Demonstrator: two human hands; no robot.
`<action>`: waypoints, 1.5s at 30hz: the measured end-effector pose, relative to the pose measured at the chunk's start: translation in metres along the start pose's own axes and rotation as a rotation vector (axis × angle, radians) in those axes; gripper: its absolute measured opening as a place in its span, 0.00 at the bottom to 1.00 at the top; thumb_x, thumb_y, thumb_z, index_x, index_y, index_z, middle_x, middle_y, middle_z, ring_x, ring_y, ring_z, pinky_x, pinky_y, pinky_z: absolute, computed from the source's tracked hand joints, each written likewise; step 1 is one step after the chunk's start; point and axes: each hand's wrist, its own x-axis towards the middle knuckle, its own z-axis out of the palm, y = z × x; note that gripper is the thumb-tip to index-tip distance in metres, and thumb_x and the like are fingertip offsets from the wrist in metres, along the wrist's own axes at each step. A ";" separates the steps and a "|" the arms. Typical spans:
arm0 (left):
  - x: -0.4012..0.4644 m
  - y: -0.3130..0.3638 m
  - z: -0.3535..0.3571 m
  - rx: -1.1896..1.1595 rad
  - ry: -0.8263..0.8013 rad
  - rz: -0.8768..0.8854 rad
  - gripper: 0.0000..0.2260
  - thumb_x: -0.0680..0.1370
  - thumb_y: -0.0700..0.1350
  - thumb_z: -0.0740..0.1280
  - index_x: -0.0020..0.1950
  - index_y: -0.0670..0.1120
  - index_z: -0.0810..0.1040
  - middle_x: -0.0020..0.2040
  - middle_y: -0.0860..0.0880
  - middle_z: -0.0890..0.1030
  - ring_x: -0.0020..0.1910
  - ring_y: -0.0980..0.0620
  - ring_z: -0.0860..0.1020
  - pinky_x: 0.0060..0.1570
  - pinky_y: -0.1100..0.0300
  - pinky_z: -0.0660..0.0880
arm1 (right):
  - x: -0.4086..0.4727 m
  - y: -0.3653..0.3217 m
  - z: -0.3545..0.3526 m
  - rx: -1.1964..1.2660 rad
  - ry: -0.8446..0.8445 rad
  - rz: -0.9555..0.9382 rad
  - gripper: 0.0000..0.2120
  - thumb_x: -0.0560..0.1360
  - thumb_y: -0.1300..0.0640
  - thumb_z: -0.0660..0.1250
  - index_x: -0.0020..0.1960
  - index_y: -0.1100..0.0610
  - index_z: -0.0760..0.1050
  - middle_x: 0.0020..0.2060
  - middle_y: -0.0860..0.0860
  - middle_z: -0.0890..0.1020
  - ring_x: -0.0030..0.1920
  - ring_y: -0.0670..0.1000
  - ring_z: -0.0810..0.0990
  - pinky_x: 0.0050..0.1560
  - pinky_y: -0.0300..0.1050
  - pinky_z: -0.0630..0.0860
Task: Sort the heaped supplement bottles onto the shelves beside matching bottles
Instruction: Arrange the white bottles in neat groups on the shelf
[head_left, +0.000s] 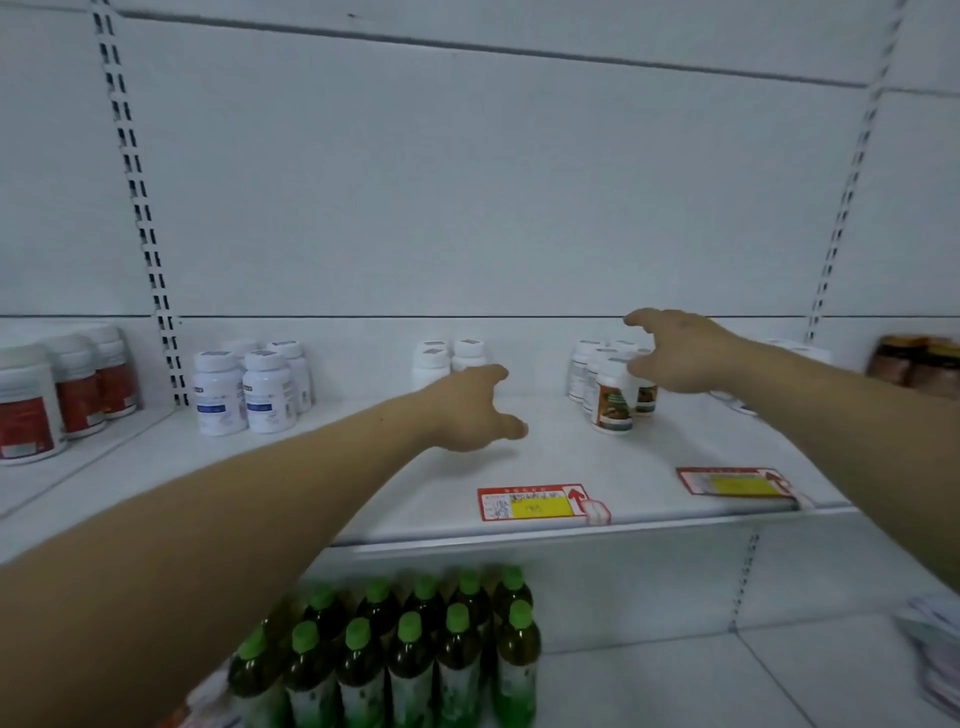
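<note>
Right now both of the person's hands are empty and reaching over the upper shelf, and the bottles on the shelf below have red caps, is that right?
Not quite: the caps are green, not red. The head view shows the dark bottles on the lower shelf with bright green caps. The rest holds: the left hand and the right hand hold nothing and reach over the upper shelf.

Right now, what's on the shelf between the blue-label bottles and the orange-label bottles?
In the head view, two plain white bottles stand at the back between the blue-label bottles and orange-label bottles. The left hand reaches in front of them.
</note>
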 end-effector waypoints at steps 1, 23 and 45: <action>0.004 0.008 0.006 0.002 -0.008 0.002 0.34 0.76 0.57 0.66 0.77 0.50 0.54 0.76 0.47 0.61 0.72 0.46 0.64 0.68 0.55 0.62 | 0.000 0.008 0.001 0.004 -0.006 0.002 0.30 0.78 0.54 0.63 0.76 0.50 0.56 0.74 0.54 0.64 0.70 0.57 0.66 0.65 0.47 0.65; 0.089 0.111 0.081 -0.472 0.091 -0.086 0.18 0.71 0.33 0.69 0.49 0.56 0.71 0.49 0.48 0.79 0.45 0.54 0.75 0.44 0.69 0.73 | 0.072 0.102 0.056 0.307 -0.151 -0.304 0.35 0.74 0.51 0.68 0.75 0.51 0.53 0.66 0.56 0.72 0.59 0.56 0.73 0.53 0.43 0.68; 0.085 0.114 0.085 -0.327 0.232 -0.110 0.19 0.73 0.42 0.71 0.62 0.50 0.70 0.48 0.55 0.74 0.47 0.55 0.73 0.36 0.77 0.63 | 0.083 0.104 0.067 0.387 -0.096 -0.376 0.32 0.74 0.54 0.70 0.73 0.52 0.59 0.63 0.55 0.70 0.54 0.51 0.69 0.52 0.42 0.66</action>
